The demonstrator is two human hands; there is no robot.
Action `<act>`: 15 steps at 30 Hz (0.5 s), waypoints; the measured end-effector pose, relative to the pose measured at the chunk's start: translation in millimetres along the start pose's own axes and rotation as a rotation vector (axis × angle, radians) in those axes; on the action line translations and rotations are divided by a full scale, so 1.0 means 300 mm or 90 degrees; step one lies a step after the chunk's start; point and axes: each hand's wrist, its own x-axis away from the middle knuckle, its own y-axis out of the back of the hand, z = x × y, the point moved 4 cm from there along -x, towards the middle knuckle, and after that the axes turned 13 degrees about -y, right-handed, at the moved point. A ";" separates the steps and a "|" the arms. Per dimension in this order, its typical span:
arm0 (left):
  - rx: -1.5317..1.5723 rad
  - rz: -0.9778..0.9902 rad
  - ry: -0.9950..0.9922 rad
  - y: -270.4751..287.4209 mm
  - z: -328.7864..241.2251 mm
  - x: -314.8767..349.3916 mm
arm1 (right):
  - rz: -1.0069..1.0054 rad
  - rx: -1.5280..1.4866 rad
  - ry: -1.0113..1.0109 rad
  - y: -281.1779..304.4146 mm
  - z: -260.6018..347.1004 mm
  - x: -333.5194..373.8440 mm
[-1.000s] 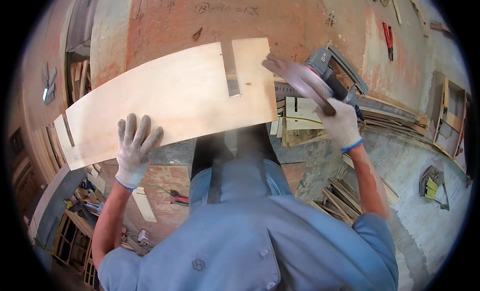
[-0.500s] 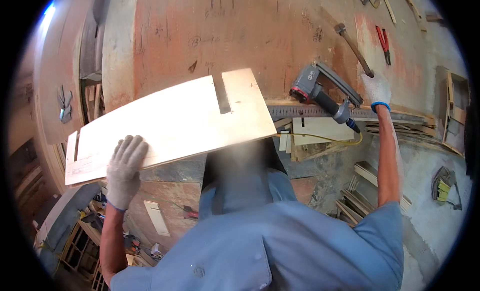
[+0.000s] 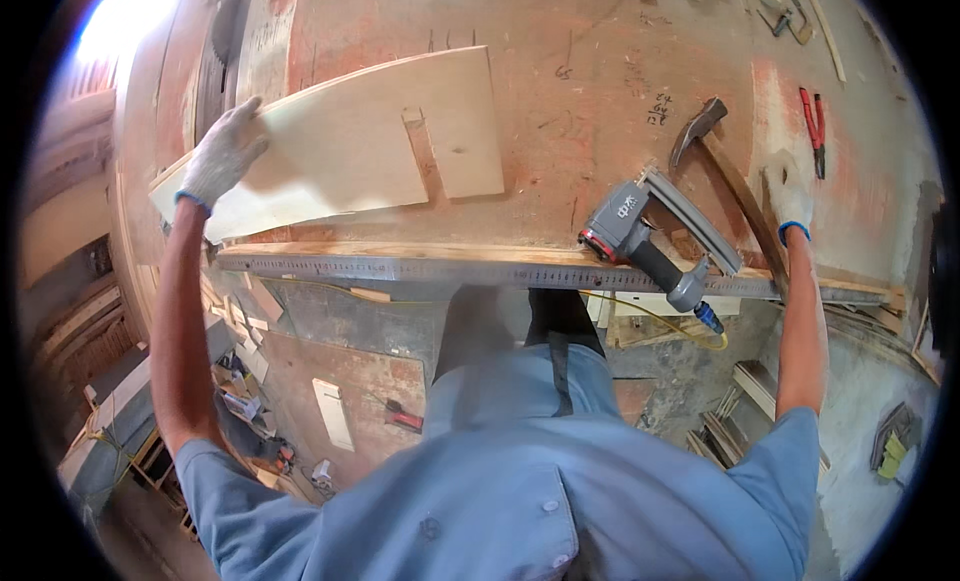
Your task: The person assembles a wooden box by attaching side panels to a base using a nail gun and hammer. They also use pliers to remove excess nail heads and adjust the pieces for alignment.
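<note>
A pale plywood panel [image 3: 340,151] with a curved far edge and a slot near its right end lies on the bench at the left. My left hand [image 3: 222,153], in a white glove, is over the panel's left end with fingers and thumb spread. My right hand [image 3: 792,189], also gloved, is blurred just right of a hammer's wooden handle [image 3: 742,193]. The whole handle shows beside the hand, its end over the bench's front edge; whether they touch is unclear. Left of the hammer rests a grey nail gun [image 3: 640,236] with a black grip.
A long metal ruler [image 3: 450,271] runs along the bench's front edge. Red-handled pliers [image 3: 815,131] and a clamp [image 3: 795,23] lie at the far right. A yellow hose [image 3: 650,306] hangs from the nail gun. Wood offcuts [image 3: 335,413] lie below the bench.
The panel has moved away from my body onto the bench, and my left hand has shifted to its left end. The hammer has turned and come nearer; my right hand no longer wraps its handle.
</note>
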 end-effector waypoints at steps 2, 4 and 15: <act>-0.003 -0.085 0.008 -0.084 -0.112 -0.081 | -0.069 0.083 0.041 -0.047 -0.002 0.007; 0.032 -0.155 0.005 -0.188 -0.280 -0.148 | -0.182 0.074 0.114 -0.067 -0.014 0.010; 0.034 -0.364 -0.087 -0.515 -0.795 -0.301 | -0.057 -0.102 0.066 0.035 0.027 0.224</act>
